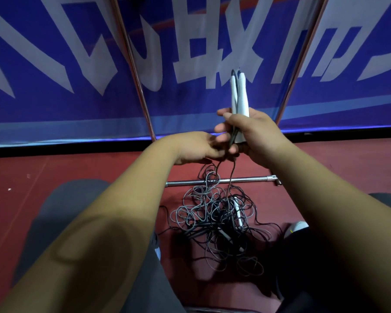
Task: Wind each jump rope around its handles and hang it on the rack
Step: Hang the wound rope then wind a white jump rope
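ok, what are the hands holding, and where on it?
Right hand grips the two white handles together by their lower ends; left hand appears to pinch the dark cord just below them.

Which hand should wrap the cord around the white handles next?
Probably the left hand: its fingers are at the dark cord hanging below the white handles, which the right hand grips upright.

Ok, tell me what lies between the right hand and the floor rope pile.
Head view: dark cords hang from the right hand across a chrome bar into the pile.
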`<action>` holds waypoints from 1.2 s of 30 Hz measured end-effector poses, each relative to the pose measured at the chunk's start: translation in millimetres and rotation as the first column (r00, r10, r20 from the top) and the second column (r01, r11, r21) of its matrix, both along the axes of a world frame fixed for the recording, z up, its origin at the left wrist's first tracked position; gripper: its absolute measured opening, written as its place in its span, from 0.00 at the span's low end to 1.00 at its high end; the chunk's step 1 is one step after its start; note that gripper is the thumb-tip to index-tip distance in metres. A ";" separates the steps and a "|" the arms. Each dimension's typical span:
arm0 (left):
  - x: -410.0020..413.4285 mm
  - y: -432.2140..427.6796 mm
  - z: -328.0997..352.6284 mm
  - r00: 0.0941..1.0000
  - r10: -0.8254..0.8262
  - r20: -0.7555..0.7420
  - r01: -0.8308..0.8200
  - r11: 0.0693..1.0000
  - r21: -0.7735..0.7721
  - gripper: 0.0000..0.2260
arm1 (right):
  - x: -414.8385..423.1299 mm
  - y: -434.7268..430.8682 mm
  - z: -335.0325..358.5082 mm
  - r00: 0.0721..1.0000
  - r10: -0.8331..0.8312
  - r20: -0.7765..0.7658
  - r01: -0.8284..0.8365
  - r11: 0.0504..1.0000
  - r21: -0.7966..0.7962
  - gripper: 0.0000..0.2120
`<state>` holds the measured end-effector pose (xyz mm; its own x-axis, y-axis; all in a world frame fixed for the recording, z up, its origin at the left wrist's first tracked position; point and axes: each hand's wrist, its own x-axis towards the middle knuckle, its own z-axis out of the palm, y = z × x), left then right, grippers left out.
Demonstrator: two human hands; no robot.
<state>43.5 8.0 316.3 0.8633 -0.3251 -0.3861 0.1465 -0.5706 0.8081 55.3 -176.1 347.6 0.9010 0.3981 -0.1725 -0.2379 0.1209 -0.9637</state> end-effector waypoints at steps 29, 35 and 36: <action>-11.1 -12.0 21.6 0.991 -0.093 -0.098 0.082 0.990 -0.118 0.11 | 9.3 -11.1 -11.8 0.963 -0.268 0.033 0.269 0.963 -0.033 0.11; -12.9 -10.9 22.1 0.993 -0.047 -0.112 0.036 0.995 -0.095 0.11 | 6.2 -11.3 -9.4 0.973 -0.219 0.068 0.222 0.974 -0.044 0.10; -12.9 -10.8 21.7 0.992 -0.044 -0.118 0.032 0.995 -0.097 0.11 | 6.1 -11.5 -9.5 0.973 -0.217 0.074 0.220 0.974 -0.044 0.10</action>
<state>30.6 -2.8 338.0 0.7991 -0.3965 -0.4520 0.2252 -0.4996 0.8365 61.4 -187.6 338.1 0.9755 0.1824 -0.1231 -0.1450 0.1121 -0.9831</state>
